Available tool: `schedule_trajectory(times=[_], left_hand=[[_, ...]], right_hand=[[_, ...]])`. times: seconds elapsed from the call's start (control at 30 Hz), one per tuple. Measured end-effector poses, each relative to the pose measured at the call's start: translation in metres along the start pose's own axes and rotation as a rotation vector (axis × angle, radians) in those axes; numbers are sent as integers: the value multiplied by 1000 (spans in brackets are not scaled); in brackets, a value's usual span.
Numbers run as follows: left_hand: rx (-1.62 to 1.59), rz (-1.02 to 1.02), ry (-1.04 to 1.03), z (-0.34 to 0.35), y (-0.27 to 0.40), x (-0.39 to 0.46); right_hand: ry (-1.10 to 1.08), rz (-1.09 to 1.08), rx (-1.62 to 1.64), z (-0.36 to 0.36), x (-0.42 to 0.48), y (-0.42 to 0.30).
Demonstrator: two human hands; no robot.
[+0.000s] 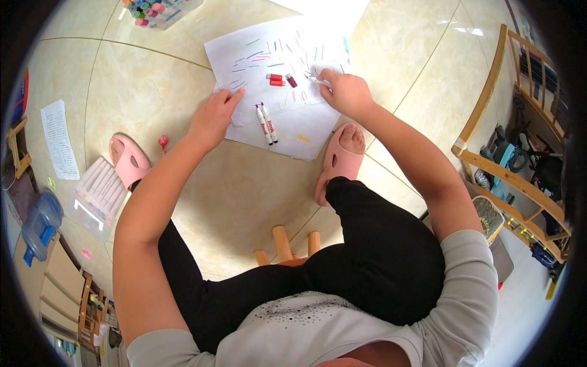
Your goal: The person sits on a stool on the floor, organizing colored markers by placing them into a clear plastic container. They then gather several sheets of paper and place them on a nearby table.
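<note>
Sheets of white paper (257, 50) lie on the tiled floor, the upper one covered in short coloured strokes. My right hand (347, 91) holds a white marker (319, 81), its tip at the paper. The fingertips of my left hand (214, 114) press on the sheet's left edge, the index finger extended, holding nothing. Several red marker caps (276, 83) sit on the paper between my hands, with a darker red cap (291, 80) beside them. Below these, two uncapped white markers (267, 125) lie side by side, dark tips towards the top of the view.
A clear box of coloured markers (158, 13) stands at the upper left. Another box of pale markers (98, 197) is by the left pink slipper (130, 158). A small red object (163, 141) and a printed sheet (60, 140) lie leftward. Wooden furniture (509, 172) is at right.
</note>
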State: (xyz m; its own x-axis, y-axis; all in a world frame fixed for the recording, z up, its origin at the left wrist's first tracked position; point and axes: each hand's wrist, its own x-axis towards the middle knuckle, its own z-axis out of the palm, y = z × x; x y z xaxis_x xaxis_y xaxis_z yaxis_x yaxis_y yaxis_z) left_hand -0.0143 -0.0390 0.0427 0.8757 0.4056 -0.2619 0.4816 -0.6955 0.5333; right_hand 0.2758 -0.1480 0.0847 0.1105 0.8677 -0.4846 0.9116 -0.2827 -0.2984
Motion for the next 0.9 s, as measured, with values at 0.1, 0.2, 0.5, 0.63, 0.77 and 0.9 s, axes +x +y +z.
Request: schedule_trajectory(times=[0.1,0.2,0.5,0.63,0.77,0.9], left_hand=[[2,18,46,0,1,-1],[-6,24,55,1,1,0],[-4,6,54,-1,2,-2],[-9,1,34,-2,2,-1],[-10,-3,28,-1,1,-1],[-17,-7,34,1,0,0]], right_hand=[[-19,47,28,3,-7,5],[56,71,464,16,-14,24],[-269,480,1312,14,-32,36],[-335,473,1290,15,-37,31],[-363,455,1285,17,-38,32],[-359,431,1272,21,-38,34]])
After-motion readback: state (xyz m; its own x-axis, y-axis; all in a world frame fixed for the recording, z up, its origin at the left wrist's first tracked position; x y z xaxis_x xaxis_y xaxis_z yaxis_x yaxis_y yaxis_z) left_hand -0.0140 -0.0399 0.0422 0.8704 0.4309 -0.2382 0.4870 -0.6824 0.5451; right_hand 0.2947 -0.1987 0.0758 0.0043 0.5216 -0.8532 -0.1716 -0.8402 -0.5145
